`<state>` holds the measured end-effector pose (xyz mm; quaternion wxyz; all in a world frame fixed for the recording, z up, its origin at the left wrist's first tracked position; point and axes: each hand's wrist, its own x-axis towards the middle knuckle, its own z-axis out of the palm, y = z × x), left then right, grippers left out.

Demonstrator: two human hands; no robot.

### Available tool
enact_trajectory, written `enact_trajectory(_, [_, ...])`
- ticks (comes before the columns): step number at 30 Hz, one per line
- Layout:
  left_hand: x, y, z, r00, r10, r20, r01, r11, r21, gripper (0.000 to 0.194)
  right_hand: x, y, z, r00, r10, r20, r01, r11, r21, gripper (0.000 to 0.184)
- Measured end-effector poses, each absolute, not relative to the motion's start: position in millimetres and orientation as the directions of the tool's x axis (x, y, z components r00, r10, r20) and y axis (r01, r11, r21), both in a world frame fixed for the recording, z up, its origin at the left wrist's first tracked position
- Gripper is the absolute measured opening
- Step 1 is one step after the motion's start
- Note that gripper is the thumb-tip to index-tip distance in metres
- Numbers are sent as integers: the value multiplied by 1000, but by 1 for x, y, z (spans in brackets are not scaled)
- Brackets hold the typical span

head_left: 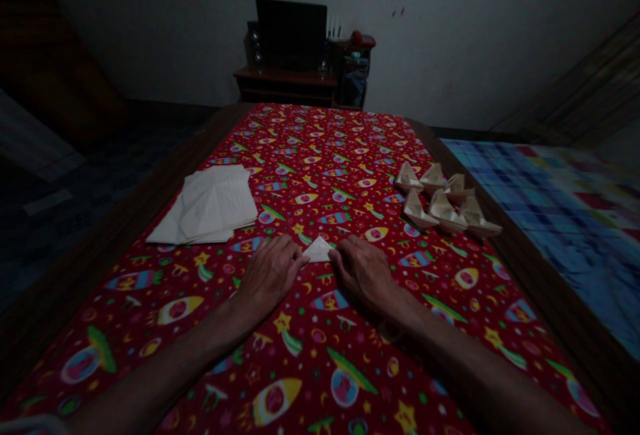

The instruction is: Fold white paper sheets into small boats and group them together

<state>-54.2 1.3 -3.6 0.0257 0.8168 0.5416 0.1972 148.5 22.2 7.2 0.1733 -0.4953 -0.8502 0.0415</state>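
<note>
Pinching a little white paper triangle (319,250) at its 2 bottom corners, down on the red rocket-print cloth (320,328). My left hand (270,271) has fingers curled, pretty much closed on 1 corner; my right hand (365,271) matches on the other. Loose sheets (215,205) lie to the left, print too faint to read. 6 folded paper boats (445,200) sit over to the right, black monitor (291,33) way past the cloth.

So the cloth (273,369) is bright red, covered in yellow stars and colourful rockets, and the folded paper (320,250) is plain off-white.
</note>
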Motion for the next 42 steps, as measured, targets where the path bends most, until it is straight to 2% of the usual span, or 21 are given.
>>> enact_trajectory(4, [-52,4,-7,336,895,293,917,-381,115,21,148,22,4,-449,863,233,853,492,-177,27])
enact_trajectory(7, [-52,6,-8,338,892,300,926,-371,60,22,148,22,2,-457,858,232,859,494,-133,26])
enact_trajectory(10, [-51,5,-6,328,891,313,930,-363,60,23,148,24,2,-461,860,221,862,492,-119,26])
enact_trajectory(16, [-47,4,3,298,891,343,922,-361,138,15,146,25,6,-450,869,205,864,482,-148,26])
enact_trajectory(18, [-46,4,4,394,840,373,881,-460,108,31,145,24,6,-447,870,207,864,480,-151,26])
enact_trajectory(21, [-45,2,2,598,738,312,762,-644,64,53,145,24,5,-444,866,229,862,483,-154,26])
enact_trajectory(25, [-47,-5,2,635,746,202,745,-660,98,64,147,24,5,-448,858,251,851,496,-173,27])
enact_trajectory(30, [-52,-13,6,608,774,175,767,-630,124,49,153,24,5,-444,853,275,836,505,-216,20])
enact_trajectory(38, [-59,-13,6,585,783,211,785,-612,96,43,165,22,2,-432,866,253,864,478,-160,17])
enact_trajectory(40, [-58,-14,7,581,783,221,789,-609,86,42,164,21,1,-516,802,301,815,568,-113,15])
enact_trajectory(42, [-58,-15,8,576,782,239,791,-607,80,42,162,22,2,-662,670,335,699,714,-48,18])
